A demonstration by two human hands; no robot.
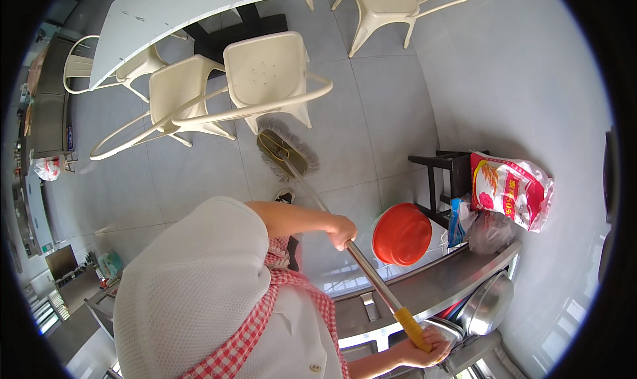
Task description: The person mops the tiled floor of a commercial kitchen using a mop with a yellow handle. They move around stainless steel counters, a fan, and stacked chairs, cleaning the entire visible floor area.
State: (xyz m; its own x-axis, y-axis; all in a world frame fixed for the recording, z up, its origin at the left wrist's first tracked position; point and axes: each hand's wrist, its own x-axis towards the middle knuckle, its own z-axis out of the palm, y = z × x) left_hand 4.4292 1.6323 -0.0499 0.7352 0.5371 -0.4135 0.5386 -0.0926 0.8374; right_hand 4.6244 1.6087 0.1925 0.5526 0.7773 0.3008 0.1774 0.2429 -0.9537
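My left hand (342, 232) is closed around the metal pole (371, 269) of a mop, partway along it. Lower right, my right hand (429, 348) grips the yellow sleeve (412, 326) at the pole's upper end. The pole slants up and left to a flat mop head (282, 151) with a grey fringe, which lies on the tiled floor beside the front legs of a cream metal chair (266, 70). A shoe (285, 196) shows just below the mop head. A red plastic basin (402, 233) is to the right of the pole.
More cream chairs (176, 88) stand by a marble-patterned table (199, 5). At right, a dark stool (448, 167) stands near a printed red and white sack (512, 190) and plastic bags (490, 232). A metal counter (448, 279) and steel bowls (490, 304) are below them, near the wall.
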